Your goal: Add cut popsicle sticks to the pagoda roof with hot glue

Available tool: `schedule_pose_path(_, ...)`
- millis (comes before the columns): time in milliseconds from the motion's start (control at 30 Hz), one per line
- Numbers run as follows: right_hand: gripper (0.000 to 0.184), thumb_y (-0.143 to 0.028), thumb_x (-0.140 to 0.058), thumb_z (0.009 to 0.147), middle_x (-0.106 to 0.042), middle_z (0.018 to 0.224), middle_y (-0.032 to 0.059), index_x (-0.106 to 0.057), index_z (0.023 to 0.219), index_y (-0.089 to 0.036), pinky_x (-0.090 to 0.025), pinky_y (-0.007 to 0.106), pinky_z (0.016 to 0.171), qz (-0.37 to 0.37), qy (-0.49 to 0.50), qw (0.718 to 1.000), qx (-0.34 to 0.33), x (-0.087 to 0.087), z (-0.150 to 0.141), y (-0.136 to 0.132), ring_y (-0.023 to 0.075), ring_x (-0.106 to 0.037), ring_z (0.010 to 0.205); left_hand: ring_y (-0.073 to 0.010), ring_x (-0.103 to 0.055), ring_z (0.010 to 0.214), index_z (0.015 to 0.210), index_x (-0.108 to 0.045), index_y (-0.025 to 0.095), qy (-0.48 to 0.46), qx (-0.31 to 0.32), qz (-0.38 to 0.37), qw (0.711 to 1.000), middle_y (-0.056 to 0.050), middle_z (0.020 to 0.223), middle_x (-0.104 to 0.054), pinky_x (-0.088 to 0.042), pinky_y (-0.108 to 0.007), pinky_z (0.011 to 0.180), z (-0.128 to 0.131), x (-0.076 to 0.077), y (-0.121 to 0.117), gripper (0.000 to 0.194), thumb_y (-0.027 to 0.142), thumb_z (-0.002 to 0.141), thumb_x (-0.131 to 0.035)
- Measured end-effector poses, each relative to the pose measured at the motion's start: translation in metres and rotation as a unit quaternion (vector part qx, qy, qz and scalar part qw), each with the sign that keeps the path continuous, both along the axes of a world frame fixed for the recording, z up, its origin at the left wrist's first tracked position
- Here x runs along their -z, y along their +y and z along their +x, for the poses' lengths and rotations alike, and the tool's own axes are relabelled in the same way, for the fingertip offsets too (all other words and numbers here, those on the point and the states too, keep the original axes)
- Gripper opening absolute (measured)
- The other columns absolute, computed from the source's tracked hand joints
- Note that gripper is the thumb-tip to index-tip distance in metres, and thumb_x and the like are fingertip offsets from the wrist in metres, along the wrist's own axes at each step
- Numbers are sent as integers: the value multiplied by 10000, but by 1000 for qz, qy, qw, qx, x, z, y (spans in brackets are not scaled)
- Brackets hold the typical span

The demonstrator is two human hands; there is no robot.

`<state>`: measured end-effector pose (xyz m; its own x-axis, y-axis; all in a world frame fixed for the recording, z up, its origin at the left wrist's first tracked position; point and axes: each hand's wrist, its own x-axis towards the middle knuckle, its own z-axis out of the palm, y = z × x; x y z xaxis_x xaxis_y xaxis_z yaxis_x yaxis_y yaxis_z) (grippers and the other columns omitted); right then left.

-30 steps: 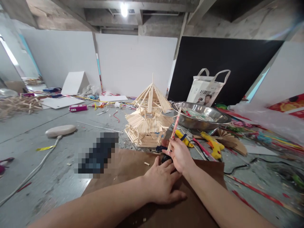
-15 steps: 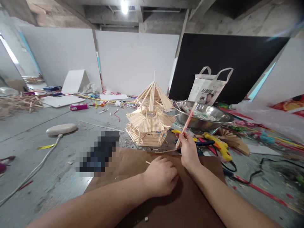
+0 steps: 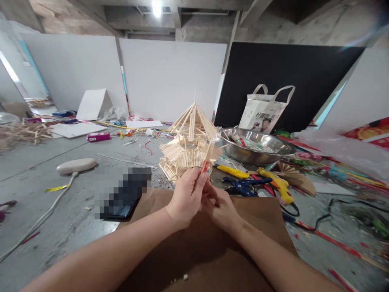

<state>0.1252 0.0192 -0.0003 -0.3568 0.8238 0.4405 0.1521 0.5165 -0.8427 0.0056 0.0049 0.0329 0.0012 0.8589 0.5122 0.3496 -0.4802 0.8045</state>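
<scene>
Both hands are together over the brown sheet (image 3: 206,259), in front of a pavilion model built of thin wooden sticks (image 3: 190,158). My left hand (image 3: 184,197) is closed round a pair of wrapped disposable chopsticks (image 3: 208,155), tilted upward, with clear plastic and red print on the wrapper. Right beside it, my right hand (image 3: 221,206) has its fingers closed at the packet's lower end. The two hands hide that lower end. The packet's upper end overlaps the model's right side from this view.
At the right lie a yellow utility knife (image 3: 233,171), blue-handled cutters (image 3: 241,185) and a yellow glue gun (image 3: 278,186). Behind them is a steel basin (image 3: 261,156) with wrapped sticks. A dark phone (image 3: 124,207) and a white power strip (image 3: 77,165) lie left.
My right hand has brought the chopstick packet inward and left. My left hand has risen from the brown sheet and closed round the packet. The knife and cutters are now uncovered.
</scene>
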Motion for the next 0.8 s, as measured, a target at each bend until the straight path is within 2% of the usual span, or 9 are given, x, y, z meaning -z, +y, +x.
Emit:
schedule_pose_path(100, 217, -349, -424, 804, -550, 704, -1, -571, 827, -191, -381, 216, 501, -6, 118, 990, 75, -14, 11, 7, 87, -475, 554, -67, -376, 524, 636, -436, 158, -29, 26, -26, 999, 31, 559, -405, -314, -203, 520, 3, 2, -2, 324, 379, 837, -310)
schedule_pose_path(167, 277, -390, -381, 820, -560, 804, 19, -572, 901, -207, -406, 233, 529, 1, 187, 979, 77, -26, 18, 11, 106, -510, 631, -58, -321, 493, 643, -439, 155, -25, 82, -58, 995, 45, 533, -350, -272, -196, 480, 6, 5, -2, 320, 396, 825, -333)
schedule_pose_path(267, 319, -411, -374, 821, -571, 858, 40, -588, 939, -206, -433, 276, 630, -3, 203, 977, 61, -39, 23, 11, 141, -531, 756, -53, -290, 475, 674, -459, 147, -16, 169, -118, 978, 49, 523, -331, -243, -193, 453, 11, 9, -4, 332, 420, 817, -335)
schedule_pose_path(333, 311, -405, -387, 819, -582, 806, 37, -608, 868, -192, -433, 280, 644, -18, 195, 978, 73, -43, 22, 8, 136, -533, 726, -51, -273, 457, 707, -465, 146, -28, 193, -151, 969, 54, 506, -313, -229, -193, 435, 13, 11, -5, 347, 438, 818, -314)
schedule_pose_path(433, 313, -404, -399, 814, -584, 723, 23, -614, 773, -181, -421, 246, 550, -48, 191, 978, 69, -39, 15, 3, 103, -505, 594, -51, -266, 450, 700, -459, 146, -34, 192, -165, 967, 55, 501, -304, -227, -194, 429, 14, 11, -6, 355, 444, 818, -308)
schedule_pose_path(533, 319, -407, -410, 808, -583, 670, 12, -628, 751, -182, -377, 212, 445, -84, 188, 978, 43, -30, 6, -2, 79, -451, 496, -57, -307, 481, 652, -450, 144, -22, 172, -140, 975, 37, 531, -347, -267, -202, 461, 13, 11, -5, 359, 432, 818, -317)
schedule_pose_path(667, 298, -420, -439, 786, -617, 749, 17, -644, 770, -203, -402, 222, 510, -105, 175, 978, 38, -21, -3, -8, 100, -504, 581, -66, -330, 512, 634, -452, 141, -20, 164, -118, 979, 22, 555, -374, -288, -206, 479, 12, 15, -3, 360, 418, 822, -318)
schedule_pose_path(800, 331, -446, -431, 779, -619, 800, 34, -641, 827, -194, -426, 247, 572, -127, 143, 982, 13, -23, 0, -7, 126, -530, 662, -63, -322, 509, 684, -464, 137, -32, 175, -123, 976, 24, 564, -373, -282, -202, 467, 12, 16, 0, 344, 419, 821, -323)
